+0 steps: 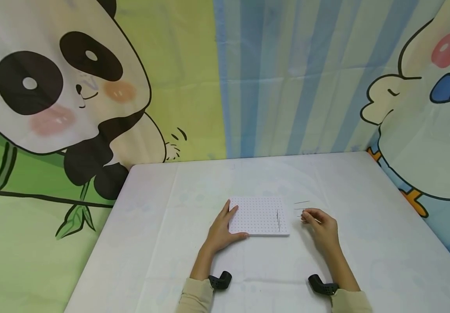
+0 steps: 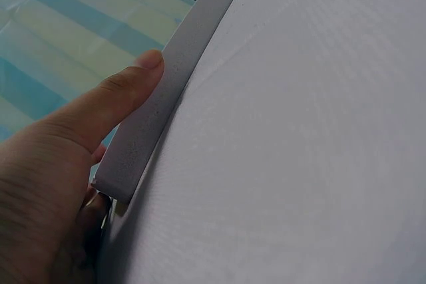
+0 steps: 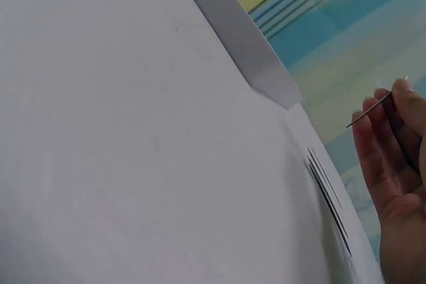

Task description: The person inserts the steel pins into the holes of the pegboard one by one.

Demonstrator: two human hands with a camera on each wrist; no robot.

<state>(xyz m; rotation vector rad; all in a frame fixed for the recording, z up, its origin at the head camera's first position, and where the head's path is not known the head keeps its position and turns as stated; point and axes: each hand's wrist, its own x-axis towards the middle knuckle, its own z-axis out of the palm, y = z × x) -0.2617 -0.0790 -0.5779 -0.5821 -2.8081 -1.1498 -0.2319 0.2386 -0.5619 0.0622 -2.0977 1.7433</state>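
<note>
A white pegboard (image 1: 254, 216) with rows of small holes lies flat on the table. My left hand (image 1: 221, 228) holds it at the left end, thumb (image 2: 126, 88) along the front edge and the other fingers spread at the left side. Several thin dark pins (image 1: 278, 221) stand in a column near the board's right end. Right of the board, my right hand (image 1: 322, 226) pinches a thin metal pin (image 3: 368, 110) between thumb and fingertips, raised over the table. Just beyond that hand lie several loose pins (image 1: 302, 202).
The white-covered table (image 1: 193, 182) extends around the board, its back edge against a printed cloth (image 1: 264, 78) with stripes and cartoon animals. A black wrist camera (image 1: 221, 281) sits on the left wrist, another (image 1: 322, 286) on the right.
</note>
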